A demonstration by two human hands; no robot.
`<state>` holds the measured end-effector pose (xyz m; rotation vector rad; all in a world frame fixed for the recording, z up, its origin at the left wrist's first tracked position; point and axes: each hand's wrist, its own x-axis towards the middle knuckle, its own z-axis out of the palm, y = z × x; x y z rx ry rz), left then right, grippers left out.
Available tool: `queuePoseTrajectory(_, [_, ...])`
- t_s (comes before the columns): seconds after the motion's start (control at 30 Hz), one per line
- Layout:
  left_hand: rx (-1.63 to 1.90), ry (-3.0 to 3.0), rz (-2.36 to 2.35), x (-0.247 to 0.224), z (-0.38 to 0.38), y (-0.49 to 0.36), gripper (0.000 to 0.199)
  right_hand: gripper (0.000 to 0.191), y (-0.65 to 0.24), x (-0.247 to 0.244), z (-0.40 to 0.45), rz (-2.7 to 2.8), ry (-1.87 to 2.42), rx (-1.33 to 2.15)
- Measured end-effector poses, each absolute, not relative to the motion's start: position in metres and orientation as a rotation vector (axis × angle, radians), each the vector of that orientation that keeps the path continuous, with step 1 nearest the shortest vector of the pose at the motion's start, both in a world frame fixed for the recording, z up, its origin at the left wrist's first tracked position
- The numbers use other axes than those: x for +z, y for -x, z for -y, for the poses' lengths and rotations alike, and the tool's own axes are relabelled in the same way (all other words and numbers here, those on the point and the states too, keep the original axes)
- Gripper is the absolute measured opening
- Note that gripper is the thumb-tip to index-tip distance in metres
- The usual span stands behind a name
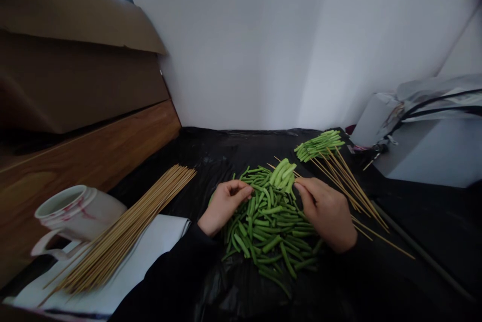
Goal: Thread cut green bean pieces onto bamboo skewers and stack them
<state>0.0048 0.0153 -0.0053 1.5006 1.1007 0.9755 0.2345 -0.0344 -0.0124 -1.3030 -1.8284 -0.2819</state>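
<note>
A loose pile of cut green beans (269, 234) lies on black plastic sheeting. My left hand (225, 205) is over the pile's left side, thumb and forefinger pinched together at the end of a green bean (262, 190). Above the pile's far side, my right hand (327, 211) is closed around bamboo skewers. Several bean pieces (283, 173) sit side by side across these skewers, just beyond my right fingertips. Thin skewer points stick out past the beans, and the long ends (391, 246) come out to the right of my hand. My right palm hides the grip.
Finished bean skewers (319, 145) lie at the far right. On the left, a bundle of bare bamboo skewers (130, 231) rests over white paper (158, 241), beside a tipped ceramic mug (81, 214). A cardboard box (79, 76) stands at left, a light grey box (433, 148) at right.
</note>
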Motion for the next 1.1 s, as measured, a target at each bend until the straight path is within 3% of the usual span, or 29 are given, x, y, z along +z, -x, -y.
queuePoseTrajectory(0.27, [0.747,-2.199,-1.385,-0.014,-0.008,-0.003,0.028,0.020,-0.236,-0.013,0.034,1.849,1.350,-0.323])
queuePoseTrajectory(0.57, [0.851,-2.580,-1.282,-0.017,-0.004,-0.010,0.012,0.024,-0.229,-0.011,0.037,1.868,1.396,-0.289])
queuePoseTrajectory(0.77, [0.789,-2.666,-1.337,-0.016,-0.001,-0.009,0.021,0.026,-0.227,-0.010,0.039,1.880,1.419,-0.268])
queuePoseTrajectory(1.1, [0.891,-2.467,-1.415,-0.021,0.001,-0.018,0.007,0.025,-0.225,-0.012,0.039,1.902,1.403,-0.255])
